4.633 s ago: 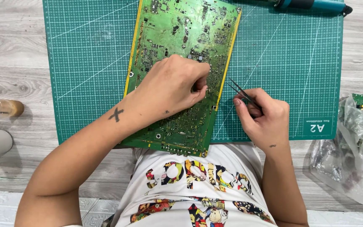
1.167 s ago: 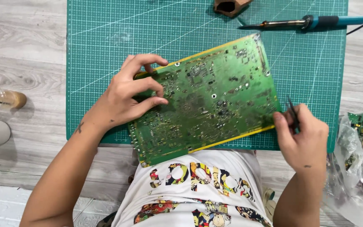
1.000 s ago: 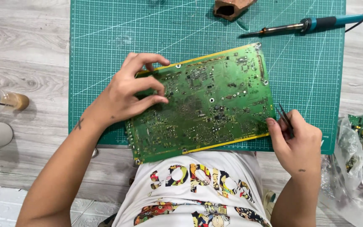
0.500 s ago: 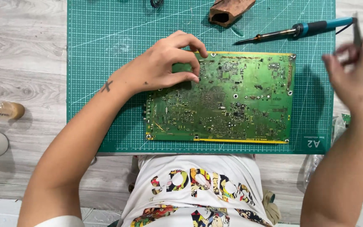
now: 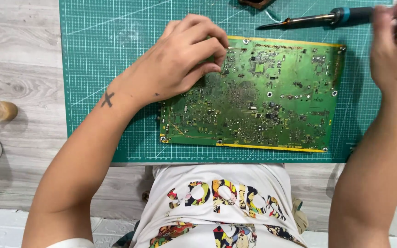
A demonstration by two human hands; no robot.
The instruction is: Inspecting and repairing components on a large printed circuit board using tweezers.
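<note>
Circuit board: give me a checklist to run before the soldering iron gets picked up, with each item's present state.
1. Circuit board lies flat on the green cutting mat: ok.
2. Left hand steadies the board at its upper left corner: ok.
3. Soldering iron lies on the mat beyond the board's far edge, tip off the board: ok.
4. Right hand is free to take the iron: cannot tell, blurred, fingers partly out of frame.
5. Iron is hot: cannot tell.
</note>
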